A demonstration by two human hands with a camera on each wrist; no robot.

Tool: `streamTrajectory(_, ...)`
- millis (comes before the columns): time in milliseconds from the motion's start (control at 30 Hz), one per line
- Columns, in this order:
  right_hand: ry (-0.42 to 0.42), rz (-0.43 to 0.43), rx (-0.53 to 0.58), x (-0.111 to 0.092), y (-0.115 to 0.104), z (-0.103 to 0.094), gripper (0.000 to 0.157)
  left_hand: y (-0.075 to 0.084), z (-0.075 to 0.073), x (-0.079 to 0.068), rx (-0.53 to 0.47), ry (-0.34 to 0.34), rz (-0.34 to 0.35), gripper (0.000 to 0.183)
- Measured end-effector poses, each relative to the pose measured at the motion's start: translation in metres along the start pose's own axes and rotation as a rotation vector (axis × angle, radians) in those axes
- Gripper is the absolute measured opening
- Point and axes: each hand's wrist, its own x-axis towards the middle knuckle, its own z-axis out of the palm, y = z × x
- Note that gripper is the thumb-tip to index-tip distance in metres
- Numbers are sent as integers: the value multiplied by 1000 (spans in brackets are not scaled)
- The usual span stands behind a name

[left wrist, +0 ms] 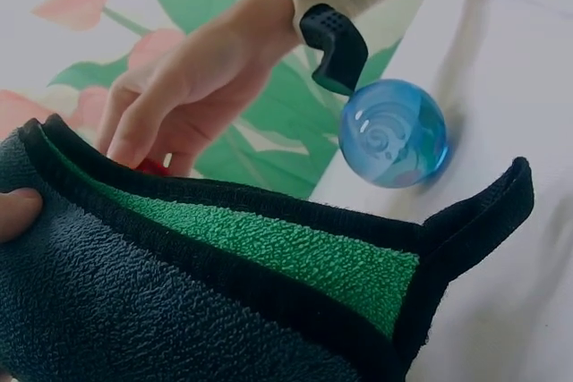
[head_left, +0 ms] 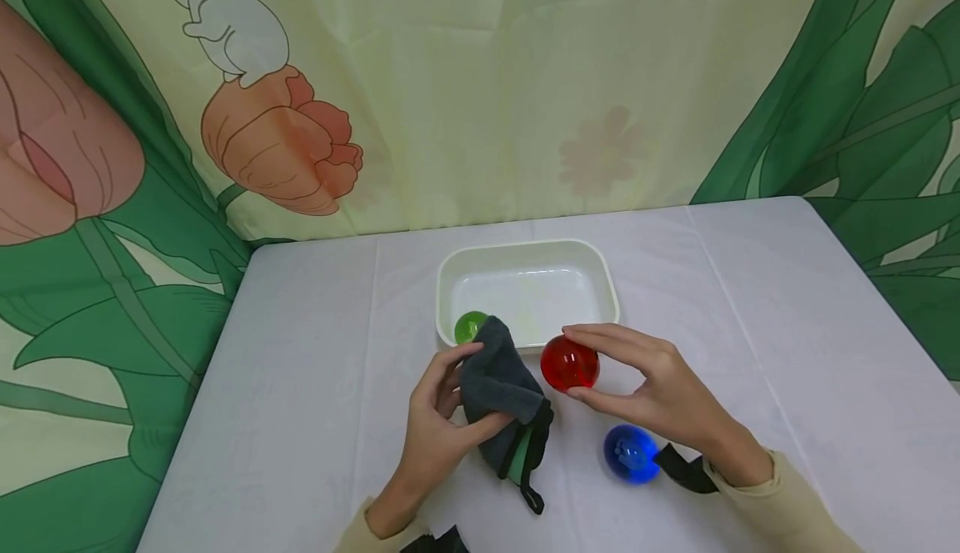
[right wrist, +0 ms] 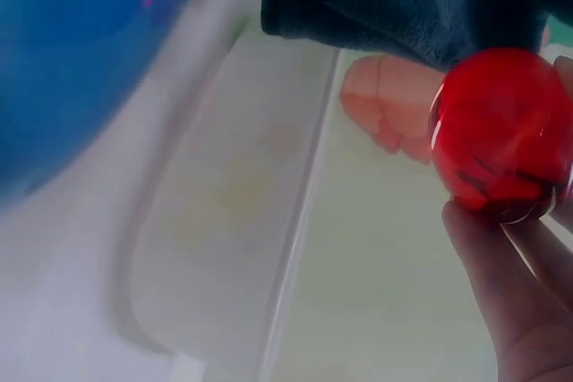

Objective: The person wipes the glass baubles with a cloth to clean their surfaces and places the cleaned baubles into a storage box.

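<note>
My left hand (head_left: 450, 419) grips a folded dark grey cloth (head_left: 498, 378) with black edging, a hanging loop and a green inner side (left wrist: 304, 257). Between thumb and fingertips, my right hand (head_left: 660, 382) pinches a clear red ball (head_left: 570, 363), held up beside the cloth and just in front of the white tray's near rim. In the right wrist view the red ball (right wrist: 501, 136) overlaps the cloth's edge. A blue ball (head_left: 632, 454) lies on the table below my right hand. Inside the tray's near left corner is a green ball (head_left: 469, 327), partly hidden by the cloth.
The white rectangular tray (head_left: 611, 286) sits toward the back of the table, which has a white cloth (head_left: 300, 386). Behind it hangs a curtain (head_left: 465, 103) printed with flowers and leaves. Black straps (head_left: 686, 470) show at both wrists.
</note>
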Motion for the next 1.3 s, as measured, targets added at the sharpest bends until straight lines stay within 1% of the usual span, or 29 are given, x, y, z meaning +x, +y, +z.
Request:
streamTrajectory(167,1,23,41,2,-2,2,64,0,5,4,-1,-6,18,69)
streamTrajectory(400,14,-18,117,6,-5,5,61,0,11,9,-21,-26,63,69)
streamTrajectory(567,15,22,126,9,-8,5,60,1,15,12,-12,-35,93,68)
streamTrajectory(733,-2,63,149,10,-11,7,59,0,18,16,-6,-48,161,64)
streamTrajectory(833,-10,68,164,10,-13,8,59,0,20,17,-9,-64,183,64)
streamTrajectory(1000,-4,66,166,11,-17,8,58,1,22,18,-6,-86,184,63)
streamTrajectory(1300,32,96,176,12,-21,11,56,2,26,19,4,-82,176,64)
